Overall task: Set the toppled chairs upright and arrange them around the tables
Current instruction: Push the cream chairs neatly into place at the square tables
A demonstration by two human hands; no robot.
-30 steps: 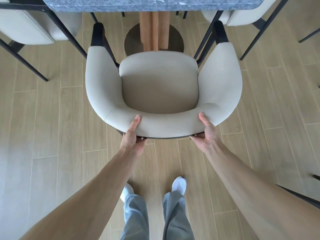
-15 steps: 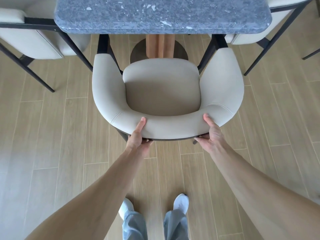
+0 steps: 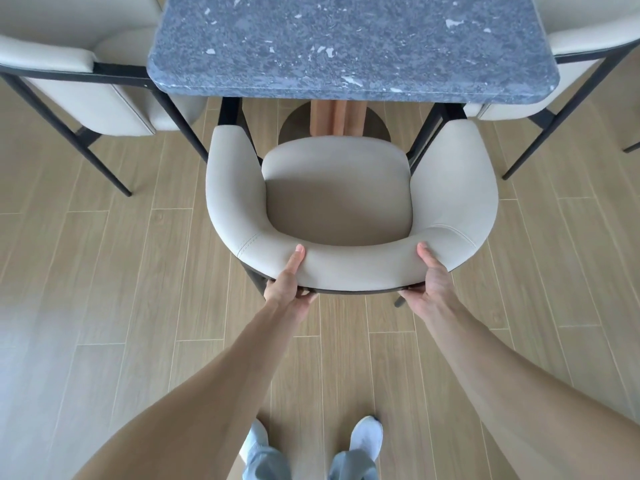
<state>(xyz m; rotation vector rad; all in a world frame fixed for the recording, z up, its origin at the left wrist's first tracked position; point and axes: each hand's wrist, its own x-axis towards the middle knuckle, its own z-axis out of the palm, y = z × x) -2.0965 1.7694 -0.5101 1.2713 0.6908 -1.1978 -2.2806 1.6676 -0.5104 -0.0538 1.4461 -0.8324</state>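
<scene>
the chair (image 3: 349, 202) stands upright at the short end of the table (image 3: 349, 43), facing it, its 2 front arm tips just under the table's rounded near edge. bare wooden floor (image 3: 104, 271) lies open to the left and right of the chair and behind it, where the person's 2 shoes (image 3: 367, 434) stand. on each side the gaps are tighter near the table: the black leg of the left neighbour chair (image 3: 86, 98) slants down close to this chair's left arm, and the right neighbour chair (image 3: 568, 57) has a leg just beside the right arm.

the left hand (image 3: 287, 289) grips the curved backrest, thumb on top, fingers curled under the dark lower rim. the right hand (image 3: 429, 285) holds it the same way further right.

the chair is pale cream, padded, with a rounded wraparound back, visible stitching and thin black metal legs.
</scene>
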